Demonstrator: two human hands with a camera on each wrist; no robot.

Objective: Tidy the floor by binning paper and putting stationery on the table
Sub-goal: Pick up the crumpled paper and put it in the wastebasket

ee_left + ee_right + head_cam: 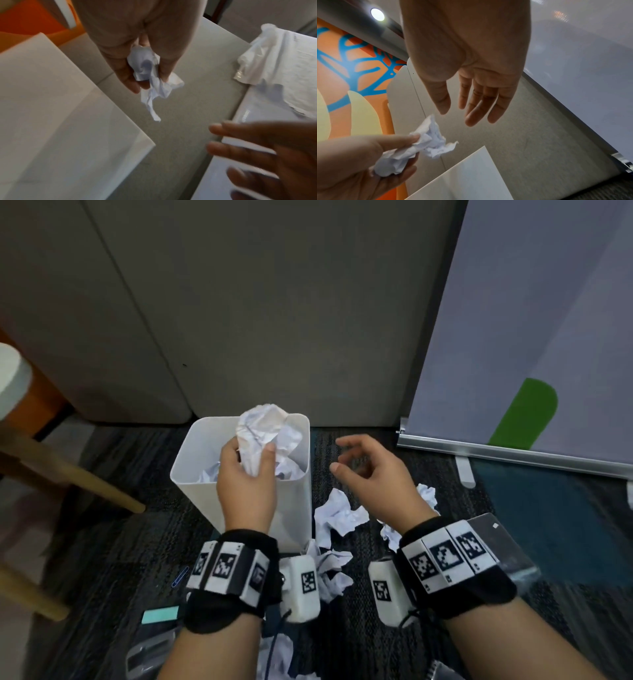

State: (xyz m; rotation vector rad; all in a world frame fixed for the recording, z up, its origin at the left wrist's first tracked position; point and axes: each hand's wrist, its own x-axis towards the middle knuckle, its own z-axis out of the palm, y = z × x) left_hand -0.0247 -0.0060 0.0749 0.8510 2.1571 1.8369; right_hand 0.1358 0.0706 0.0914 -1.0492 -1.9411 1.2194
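My left hand point(246, 470) grips a crumpled white paper ball point(263, 429) just above the open top of the white plastic bin point(191, 470), which holds more crumpled paper. The same paper ball point(150, 73) shows pinched between thumb and fingers in the left wrist view, and the paper ball point(423, 147) appears low left in the right wrist view. My right hand point(370, 470) hovers to the right of the bin, fingers relaxed and spread, holding nothing; the right hand point(471, 102) shows an empty palm. Several crumpled papers point(339, 518) lie on the dark carpet beside the bin.
A blue paper clip point(180, 577), a teal sticky-note pad point(160, 615) and clear plastic items point(147, 655) lie on the carpet at lower left. Wooden table legs point(78, 470) stand at left. A roll-up banner point(513, 453) stands at right, grey cabinets behind.
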